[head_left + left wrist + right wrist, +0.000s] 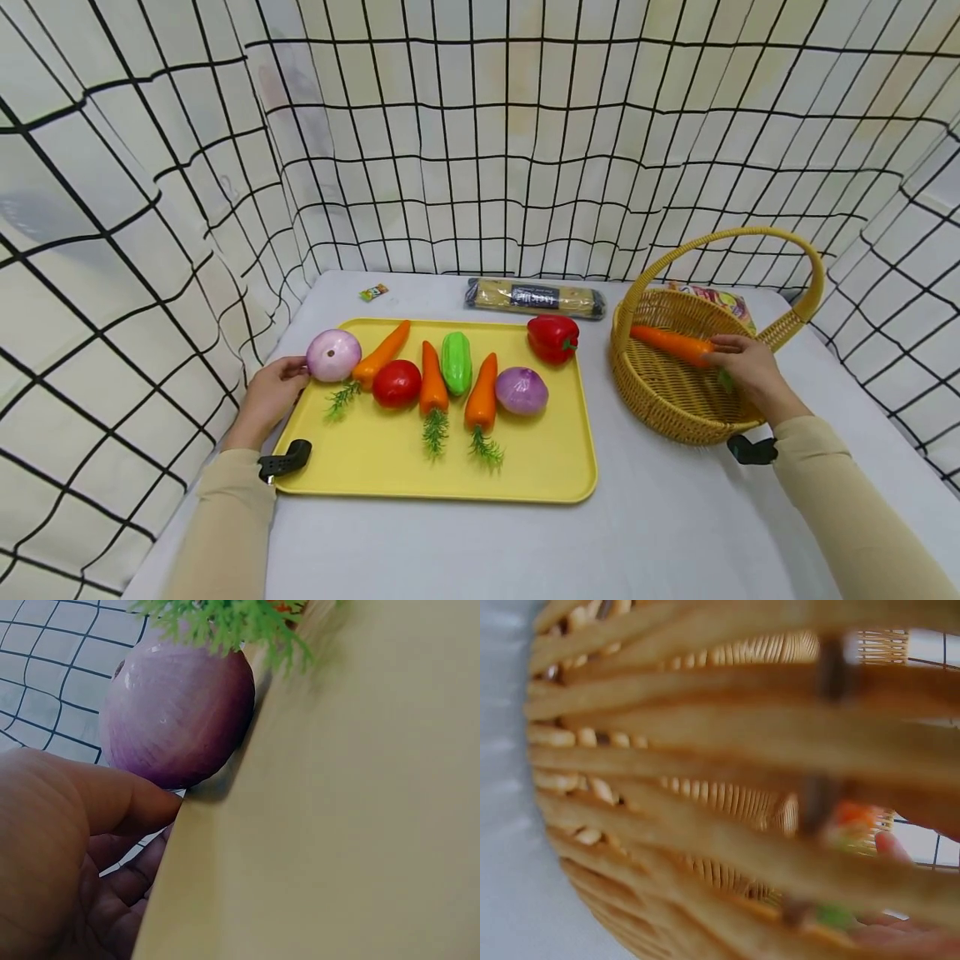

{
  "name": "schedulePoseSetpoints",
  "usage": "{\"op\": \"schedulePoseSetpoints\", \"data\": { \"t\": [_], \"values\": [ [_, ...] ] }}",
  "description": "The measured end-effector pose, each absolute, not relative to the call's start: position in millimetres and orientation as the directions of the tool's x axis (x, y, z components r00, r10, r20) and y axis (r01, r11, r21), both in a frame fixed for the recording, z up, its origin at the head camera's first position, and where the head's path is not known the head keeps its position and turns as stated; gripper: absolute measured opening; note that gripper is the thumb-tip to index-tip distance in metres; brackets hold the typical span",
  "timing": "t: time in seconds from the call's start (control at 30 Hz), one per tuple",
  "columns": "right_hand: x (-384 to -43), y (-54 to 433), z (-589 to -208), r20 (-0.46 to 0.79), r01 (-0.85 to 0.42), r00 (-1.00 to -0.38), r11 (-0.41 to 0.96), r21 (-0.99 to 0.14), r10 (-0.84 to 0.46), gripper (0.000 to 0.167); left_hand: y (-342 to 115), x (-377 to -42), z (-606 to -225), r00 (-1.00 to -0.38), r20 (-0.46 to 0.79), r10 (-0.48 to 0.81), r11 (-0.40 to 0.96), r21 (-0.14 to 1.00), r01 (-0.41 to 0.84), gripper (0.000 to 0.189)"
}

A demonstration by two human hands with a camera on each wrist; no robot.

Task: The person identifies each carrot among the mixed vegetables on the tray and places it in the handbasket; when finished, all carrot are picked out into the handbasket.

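Note:
At the tray's left side my left hand (272,396) grips the rim of the yellow tray (360,467), thumb at the edge and fingers curled outside it. Just beyond that thumb sits a purple onion (176,712), close to the fingertips. My right hand (753,375) reaches into the wicker basket (667,408) and holds an orange carrot (671,343) near its leafy end. The carrot lies slanted inside the basket, its tip toward the far left wall. Basket weave hides most of this hand in the right wrist view.
On the tray are several carrots (433,379), a tomato (397,384), a green cucumber-like vegetable (456,364), a second onion (522,391) and a red pepper (552,338). Behind lie a pasta packet (534,297), a small wrapper (372,292) and a colourful bag (720,302). The basket handle (738,233) arches upright.

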State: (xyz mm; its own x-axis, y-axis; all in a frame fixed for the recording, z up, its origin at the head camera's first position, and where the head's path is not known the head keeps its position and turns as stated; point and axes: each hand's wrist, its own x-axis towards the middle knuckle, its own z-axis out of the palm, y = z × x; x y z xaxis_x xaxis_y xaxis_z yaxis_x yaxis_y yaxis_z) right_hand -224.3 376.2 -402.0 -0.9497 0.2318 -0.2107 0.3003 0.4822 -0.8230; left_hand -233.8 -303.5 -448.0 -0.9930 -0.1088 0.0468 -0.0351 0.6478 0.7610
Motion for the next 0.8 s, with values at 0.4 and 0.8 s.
{"op": "schedulePoseSetpoints", "data": {
  "t": [0.4, 0.8],
  "values": [
    [-212, 366, -385, -0.086, 0.186, -0.978, 0.618, -0.764, 0.188, 0.069, -305, -233, -448, -0.994, 0.033, -0.109, 0.665, 0.745, -0.048, 0.044],
    [-177, 290, -358, 0.33, -0.146, -0.926, 0.633, -0.76, 0.183, 0.036, -303, -229, -439, -0.998, 0.007, -0.063, 0.753, 0.657, -0.043, 0.045]
  ]
}}
